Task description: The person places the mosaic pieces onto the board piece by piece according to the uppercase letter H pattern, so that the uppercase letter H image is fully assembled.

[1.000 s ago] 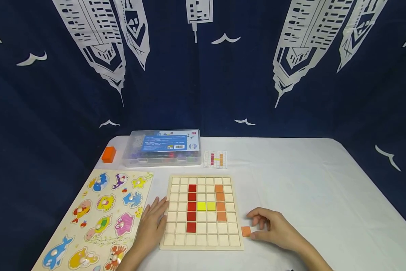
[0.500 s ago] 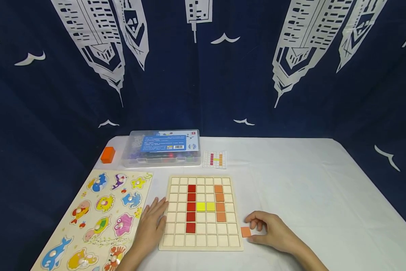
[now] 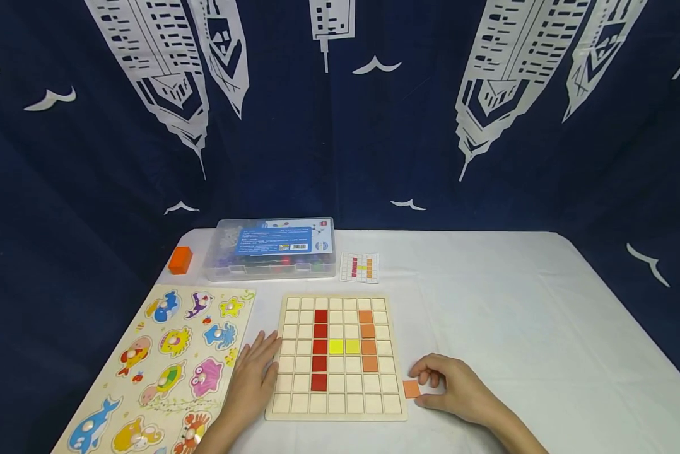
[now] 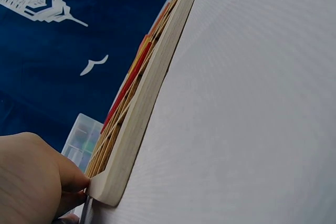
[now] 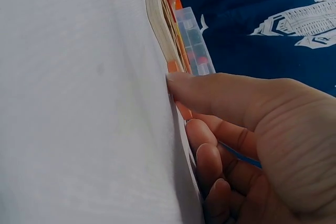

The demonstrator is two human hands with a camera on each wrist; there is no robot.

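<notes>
A wooden grid board (image 3: 337, 416) lies flat on the table, bearing a column of red tiles (image 3: 320, 347), two yellow tiles (image 3: 336, 346) and a column of orange tiles (image 3: 368, 347). My left hand (image 3: 249, 378) rests at the board's left edge, fingers extended and touching it. Just off the board's right edge lies a loose orange tile (image 3: 411, 389). My right hand (image 3: 456, 388) holds this tile at its sides between thumb and index finger; the other fingers are curled. In the right wrist view the thumb (image 5: 210, 93) covers part of the tile (image 5: 184, 109).
Left of the board lies a sea-animal knob puzzle (image 3: 170, 403), partly under the left forearm. Behind stand a clear plastic case (image 3: 272, 268) and an orange block (image 3: 180, 260). A small pattern card (image 3: 359, 268) lies beside the case.
My right hand has shifted slightly left, its thumb and index finger nearer the loose orange tile. The left hand and the board's tiles stay as they were.
</notes>
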